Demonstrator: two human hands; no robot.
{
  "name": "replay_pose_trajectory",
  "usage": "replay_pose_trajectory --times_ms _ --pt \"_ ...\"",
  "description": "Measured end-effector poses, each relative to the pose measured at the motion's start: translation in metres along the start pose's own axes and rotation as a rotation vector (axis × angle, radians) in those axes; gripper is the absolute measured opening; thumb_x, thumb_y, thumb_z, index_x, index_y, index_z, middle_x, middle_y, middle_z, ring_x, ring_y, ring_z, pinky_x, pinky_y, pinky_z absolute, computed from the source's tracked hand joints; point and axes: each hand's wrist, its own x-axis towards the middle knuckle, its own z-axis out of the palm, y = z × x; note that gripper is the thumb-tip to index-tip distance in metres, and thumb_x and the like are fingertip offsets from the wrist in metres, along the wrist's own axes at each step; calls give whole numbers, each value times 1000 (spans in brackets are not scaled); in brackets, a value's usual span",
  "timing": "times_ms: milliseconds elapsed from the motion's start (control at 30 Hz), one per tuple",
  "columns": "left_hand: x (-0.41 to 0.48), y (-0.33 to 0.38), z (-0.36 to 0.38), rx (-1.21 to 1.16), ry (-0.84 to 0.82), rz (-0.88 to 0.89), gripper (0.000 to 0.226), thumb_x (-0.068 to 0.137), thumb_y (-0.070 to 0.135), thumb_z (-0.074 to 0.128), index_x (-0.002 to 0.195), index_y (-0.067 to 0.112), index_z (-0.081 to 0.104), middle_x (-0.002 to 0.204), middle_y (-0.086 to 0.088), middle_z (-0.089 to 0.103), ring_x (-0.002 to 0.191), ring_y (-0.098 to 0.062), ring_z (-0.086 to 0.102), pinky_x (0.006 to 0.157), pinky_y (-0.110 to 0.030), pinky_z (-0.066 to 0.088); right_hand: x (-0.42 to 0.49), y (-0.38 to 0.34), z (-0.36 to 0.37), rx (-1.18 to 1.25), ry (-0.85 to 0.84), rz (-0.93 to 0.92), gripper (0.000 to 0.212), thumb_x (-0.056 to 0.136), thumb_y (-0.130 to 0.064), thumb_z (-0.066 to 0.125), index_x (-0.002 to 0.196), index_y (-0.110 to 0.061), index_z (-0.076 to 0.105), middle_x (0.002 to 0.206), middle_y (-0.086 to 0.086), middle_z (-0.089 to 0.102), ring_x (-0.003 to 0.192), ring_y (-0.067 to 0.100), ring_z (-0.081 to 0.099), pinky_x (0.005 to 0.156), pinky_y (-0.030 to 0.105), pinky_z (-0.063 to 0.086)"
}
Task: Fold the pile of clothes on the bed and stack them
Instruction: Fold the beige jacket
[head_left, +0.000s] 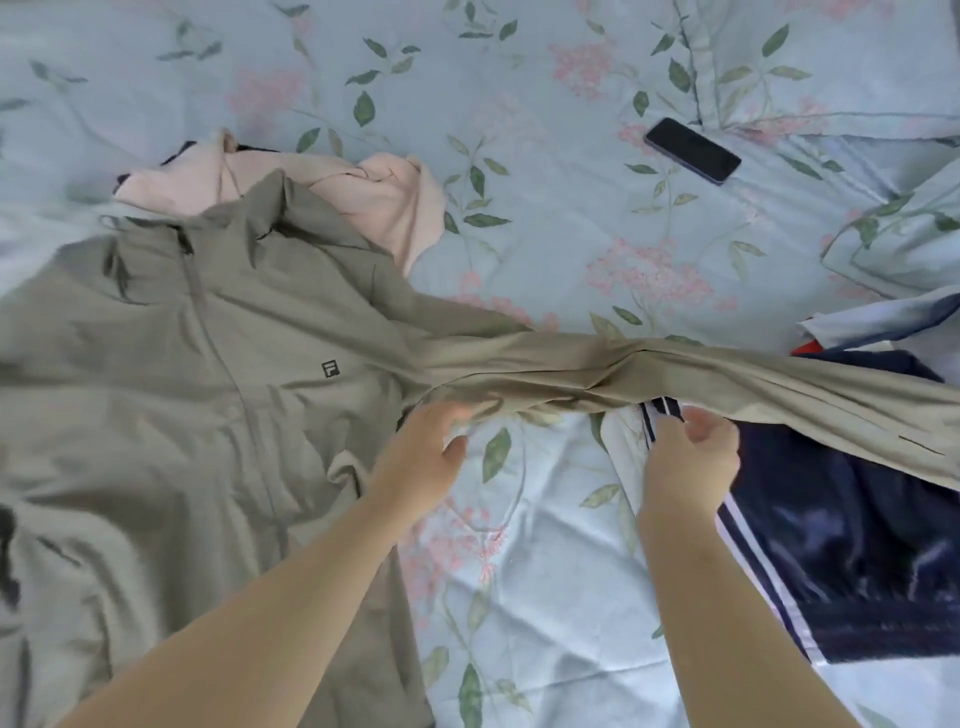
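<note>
Together, left hand (423, 452), right hand (693, 457) at long creased olive sleeve (571, 364).

— Where is there room to pass?
— Between the left grip (426, 447) and the right grip (691, 457) the bed (545, 597) lies open, and nearer than both as well.
— And ahead?
— The jacket sleeve (675, 374) stretches across just beyond both grips and bars the way. Past it is open sheet up to the phone (692, 150), well beyond the right grip.
— The sides?
— The jacket body (182, 338) fills everything left of the left grip; the navy shorts (857, 545) crowd the right grip's right side.
</note>
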Motion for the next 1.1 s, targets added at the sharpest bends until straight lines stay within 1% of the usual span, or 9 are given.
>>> replay_pose_trajectory --times_ms 200,433,533,633,733,867,933,1000,1100 --pt "-49 -80 -58 5 75 -156 26 96 15 47 117 16 61 118 -5 60 106 -22 59 88 -30 45 -96 31 74 -223 -431 -28 17 90 -14 49 104 -23 49 122 5 52 81 15 51 67 26 40" --pt "-111 -175 -124 -13 252 -228 26 90 5 52 113 10 65 117 -9 62 105 -27 60 89 -32 43 -205 66 150 -415 -658 -164 10 85 -14 52 91 -21 52 109 8 59 86 21 54 69 29 40" --pt "-137 -214 -155 -61 362 -266 28 91 7 51 113 16 64 112 1 60 100 -21 59 82 -29 43 -252 77 184 -479 -718 -220 18 85 -14 54 102 -17 56 110 12 59 95 26 55 80 29 40" --pt "-157 -254 -184 -38 520 -325 26 95 15 48 117 21 60 115 4 58 101 -19 56 77 -26 38 -295 86 216 -537 -791 -321 24 87 -14 54 110 -17 57 111 8 60 94 24 55 76 27 38" --pt "-168 -294 -204 56 664 -466 34 93 19 50 127 19 52 135 -2 47 118 -29 44 91 -36 35 -330 97 243 -579 -917 -342 35 90 -20 52 125 -24 49 121 -1 55 90 13 52 74 23 37" --pt "-176 -342 -216 40 450 -845 74 85 40 63 144 25 21 148 -7 22 131 -34 28 101 -49 31 -356 115 268 -664 -1042 -297 57 91 -25 54 143 -24 33 141 2 43 116 16 50 87 23 39" --pt "-177 -363 -220 -4 309 -843 54 87 36 61 134 22 38 132 -12 41 114 -33 43 89 -42 40 -360 121 274 -769 -1001 -339 60 90 -24 55 145 -21 32 143 5 42 124 24 46 99 31 39" --pt "-170 -371 -236 -188 294 -773 12 92 24 54 100 16 56 99 -9 59 87 -29 56 75 -34 45 -362 123 277 -824 -952 -365 61 89 -23 55 145 -20 32 143 8 42 125 28 45 105 40 38" --pt "-152 -376 -282 -667 541 -751 15 94 11 46 84 11 57 78 -8 57 63 -22 57 55 -31 52 -369 120 282 -801 -909 -363 58 89 -25 54 143 -21 34 139 9 44 122 30 46 100 44 43"
